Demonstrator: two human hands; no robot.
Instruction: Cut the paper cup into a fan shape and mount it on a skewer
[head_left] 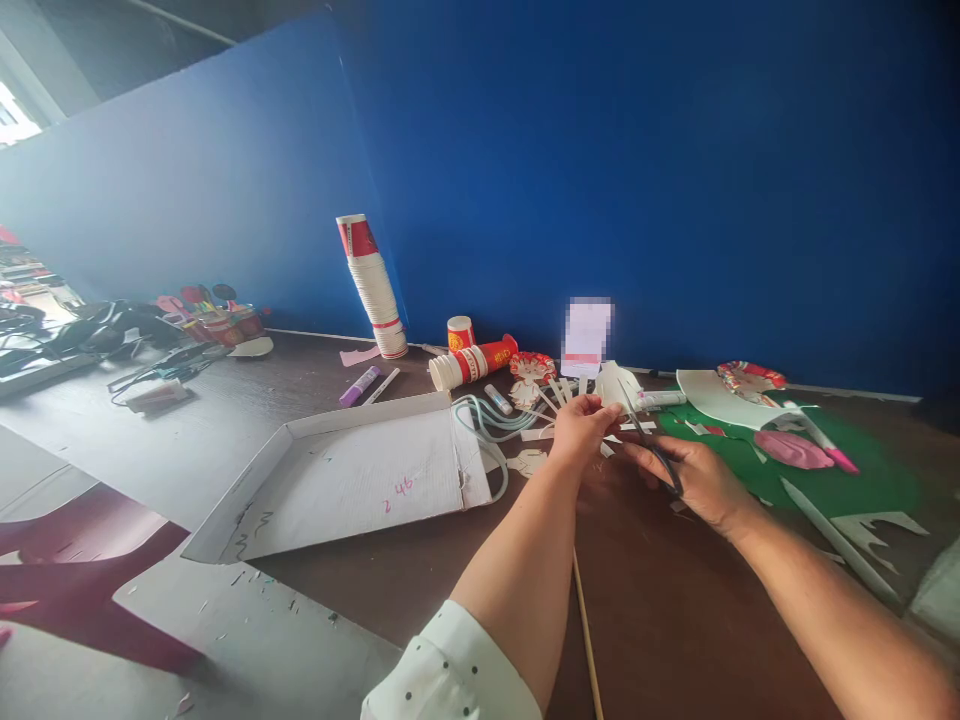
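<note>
My left hand (581,428) pinches a white cut paper piece (616,385) between thumb and fingers. Pale strips (559,392) fan out just behind that hand; whether they join the held piece I cannot tell. My right hand (697,475) grips a pair of dark-handled scissors (661,458), its fingers around the handles. The blades point up and away, touching or very close to the paper's right side. White paper scraps (529,462) lie on the brown table about both hands.
A shallow white cardboard tray (360,480) lies left, beside a coiled pale cable (495,420). Behind stand a tall stack of paper cups (375,290) and lying red cups (476,362). A green sheet (862,470) with a pink marker (841,458) is at right. A thin stick (585,630) lies in front.
</note>
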